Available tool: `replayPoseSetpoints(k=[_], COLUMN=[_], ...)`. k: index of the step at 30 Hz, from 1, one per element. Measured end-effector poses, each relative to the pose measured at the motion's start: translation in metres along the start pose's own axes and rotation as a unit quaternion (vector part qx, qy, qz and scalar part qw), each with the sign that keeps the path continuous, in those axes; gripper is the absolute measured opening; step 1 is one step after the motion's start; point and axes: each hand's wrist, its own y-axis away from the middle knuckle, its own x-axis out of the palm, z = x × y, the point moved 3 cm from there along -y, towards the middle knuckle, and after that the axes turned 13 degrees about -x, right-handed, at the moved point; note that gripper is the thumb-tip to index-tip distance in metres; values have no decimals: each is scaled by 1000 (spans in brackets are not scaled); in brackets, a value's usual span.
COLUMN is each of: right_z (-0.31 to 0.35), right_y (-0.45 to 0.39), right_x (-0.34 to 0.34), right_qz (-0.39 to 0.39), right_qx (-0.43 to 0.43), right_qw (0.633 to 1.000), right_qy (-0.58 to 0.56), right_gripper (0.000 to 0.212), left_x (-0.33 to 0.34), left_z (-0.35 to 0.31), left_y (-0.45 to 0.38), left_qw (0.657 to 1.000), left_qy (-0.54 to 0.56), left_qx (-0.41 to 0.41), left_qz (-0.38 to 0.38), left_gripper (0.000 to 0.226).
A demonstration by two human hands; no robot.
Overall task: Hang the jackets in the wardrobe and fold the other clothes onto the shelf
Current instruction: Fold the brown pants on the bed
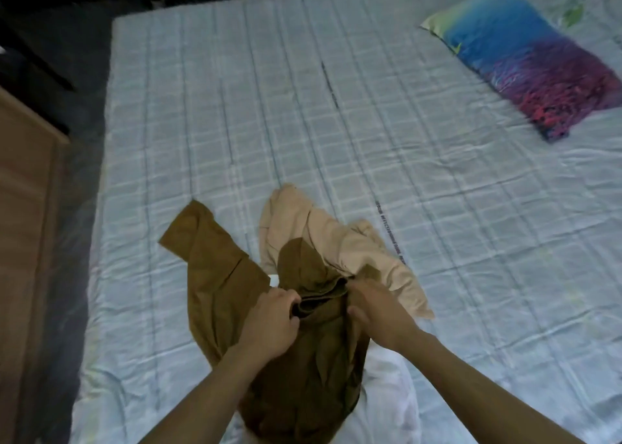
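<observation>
A brown garment (pixel 215 268) lies crumpled on the near part of the bed, one sleeve spread out to the left. My left hand (pixel 269 322) grips its collar edge from the left. My right hand (pixel 377 312) holds the same collar from the right, fingers curled into the fabric. A beige garment (pixel 340 241) lies rumpled just behind it, partly under the brown one. A white garment (pixel 387 393) shows beneath the brown one at the near edge.
The bed (pixel 303 107) carries a pale blue checked sheet. A blue and purple pillow (pixel 525 59) lies at the far right. A brown wooden panel (pixel 23 224) stands at the left, beside a dark floor strip (pixel 77 191).
</observation>
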Motion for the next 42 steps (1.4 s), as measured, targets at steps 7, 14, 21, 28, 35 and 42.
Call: replayPoseSetpoints(k=[7,14,21,28,35,42], right_z=[-47,-75,-76,-59,-21,58], right_y=[-71,-88,-91,-86,-75,-64], right_x=[40,78,79,45,-17,-92], right_qz=[43,178,111,39,-46,-173], right_qx=[-28,-27,-23,-22,-60,-116], right_qw=[998,971,982,994,995,976], right_qy=[27,157,154,98,59,66], right_gripper=[49,46,25,15,16,12], left_x=[42,76,90,83,30,-52], left_z=[-4,1,12,18,12,0], left_y=[-47,-68,-66,-58,-39,6], left_qw=[992,980,978,980,963,956], left_qy=[-120,-196,-200,-131,-166,-69], left_qx=[20,40,57,110,58,-24], left_qz=[22,22,-31,-99,-202,-285], left_gripper=[49,47,38,21,24,48])
